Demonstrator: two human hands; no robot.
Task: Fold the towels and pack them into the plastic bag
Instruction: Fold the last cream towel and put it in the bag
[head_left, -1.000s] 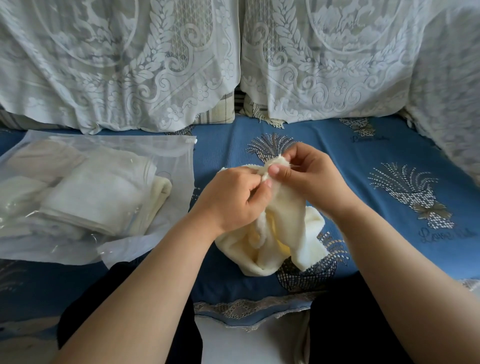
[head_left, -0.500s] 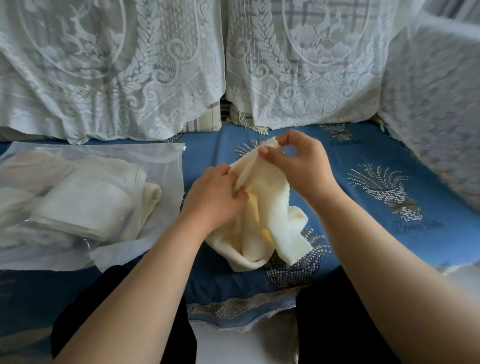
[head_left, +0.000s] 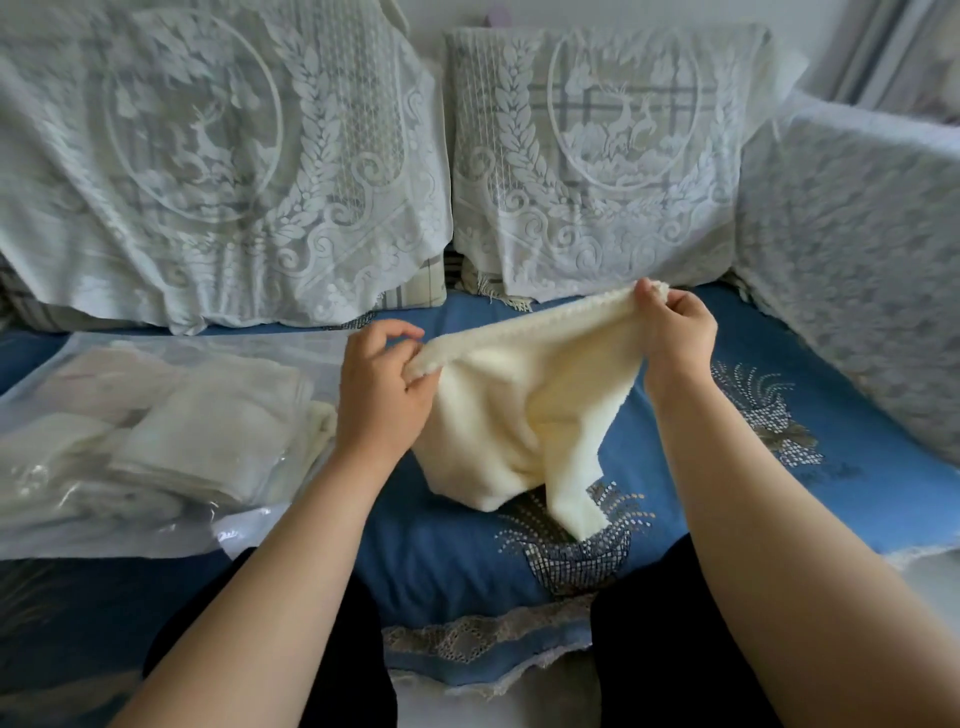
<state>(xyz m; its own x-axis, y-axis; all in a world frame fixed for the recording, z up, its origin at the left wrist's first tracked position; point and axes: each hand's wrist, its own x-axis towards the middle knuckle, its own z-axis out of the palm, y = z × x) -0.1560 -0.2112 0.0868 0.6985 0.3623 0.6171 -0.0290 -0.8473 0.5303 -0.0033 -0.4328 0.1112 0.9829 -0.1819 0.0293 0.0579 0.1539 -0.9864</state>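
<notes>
A cream towel (head_left: 519, 410) hangs above the blue sofa seat, its top edge stretched between my hands. My left hand (head_left: 382, 387) pinches the edge's left end. My right hand (head_left: 675, 332) pinches the right corner, held higher. The towel's lower part sags in loose folds onto the seat. To the left lies a clear plastic bag (head_left: 130, 431) with several folded white towels (head_left: 208, 421) inside; its open mouth faces right.
The blue seat cover (head_left: 727, 467) has beaded wheat patterns and a lace front edge. White lace covers drape the back cushions (head_left: 597, 156) and the right armrest (head_left: 857, 260). My dark-trousered legs show at the bottom.
My hands have moved apart along the towel's top edge, the right one rising to the right, so the bunched towel has spread open. The camera has tilted up.
</notes>
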